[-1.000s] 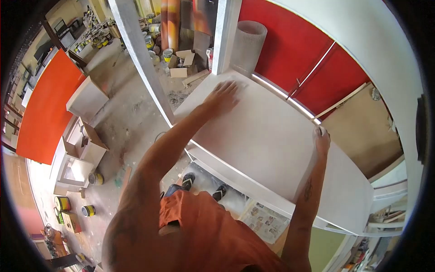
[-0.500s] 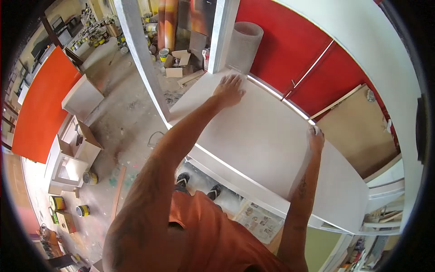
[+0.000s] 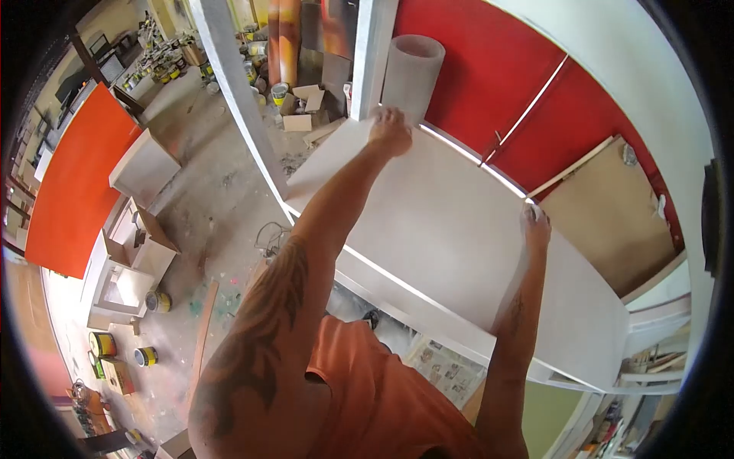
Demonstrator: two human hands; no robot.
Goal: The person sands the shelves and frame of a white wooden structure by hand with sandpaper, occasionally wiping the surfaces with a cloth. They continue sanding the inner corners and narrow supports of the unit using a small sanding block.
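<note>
Roll (image 3: 413,80) seen at far left corner of desk (image 3: 443,229), right of post (image 3: 370,61). Board (image 3: 612,218) positioned beyond far edge, at right. Cardboard box (image 3: 298,122) was noted on floor (image 3: 200,180), left of desk.

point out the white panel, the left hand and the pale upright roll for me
white panel (image 3: 436,222): head view, on the middle of its broad upper face
left hand (image 3: 391,131): head view, on the back of the hand
pale upright roll (image 3: 414,84): head view, on its curved outer side, below the open top
</note>
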